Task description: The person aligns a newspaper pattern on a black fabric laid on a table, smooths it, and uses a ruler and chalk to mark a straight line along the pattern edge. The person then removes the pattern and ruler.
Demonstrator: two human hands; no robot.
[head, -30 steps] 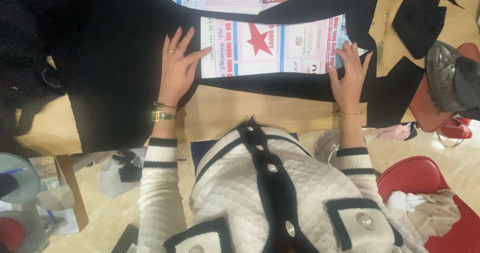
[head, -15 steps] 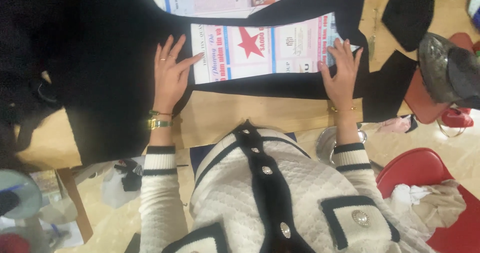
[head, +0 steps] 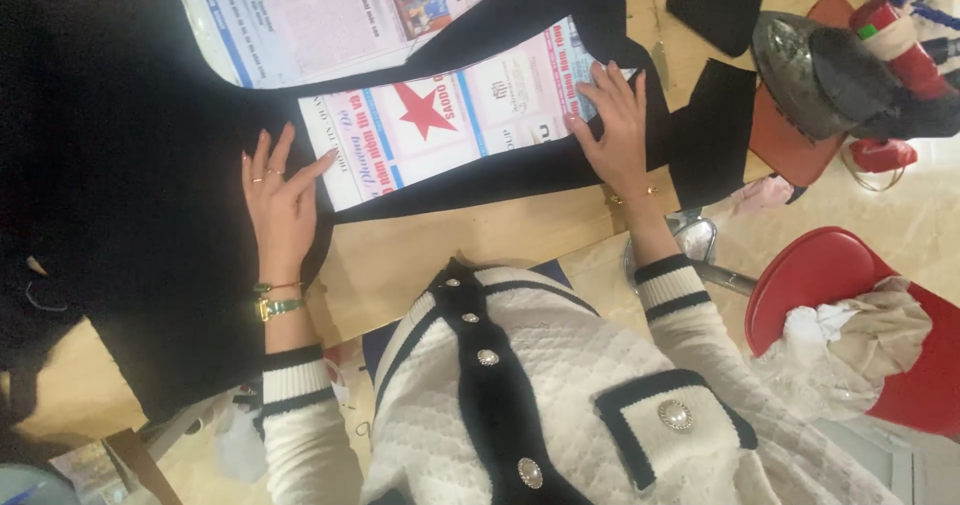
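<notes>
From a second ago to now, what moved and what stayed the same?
Mostly the view tilted. The left hand still lies flat on the black fabric at the newspaper pattern's end; the right hand still presses its other end, fingers now lying closer together. Nothing was picked up or released.
</notes>
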